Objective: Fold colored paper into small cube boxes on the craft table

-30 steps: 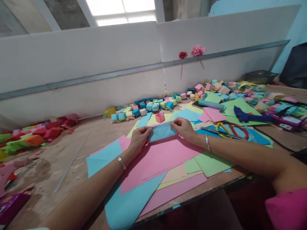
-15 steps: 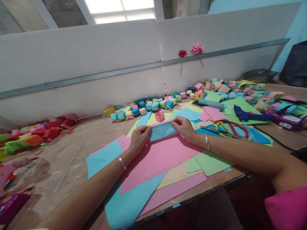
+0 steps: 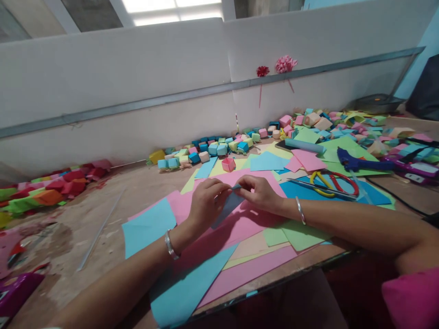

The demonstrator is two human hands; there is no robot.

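Observation:
A folded strip of blue paper (image 3: 229,206) is held between my two hands, tilted above a large pink sheet (image 3: 202,246). The fingertips of my left hand (image 3: 208,201) pinch it near its upper end. Thumb and fingers of my right hand (image 3: 258,192) pinch the same end from the other side, close to the left fingertips. Part of the strip is hidden behind the left hand. Just beyond the hands sits a small open pink paper box (image 3: 228,164).
Scissors with yellow and red handles (image 3: 329,183) lie at the right, near a blue glue gun (image 3: 356,162). Several small paper cubes (image 3: 212,148) line the wall. A clear stick (image 3: 101,230) lies left, with colourful paper pieces (image 3: 51,196) beyond. Blue sheets (image 3: 192,285) reach the table's front edge.
The strip was stretched level between both hands; now it is turned on a slant. My hands have come together at its upper end, the left moving right and the right slightly left.

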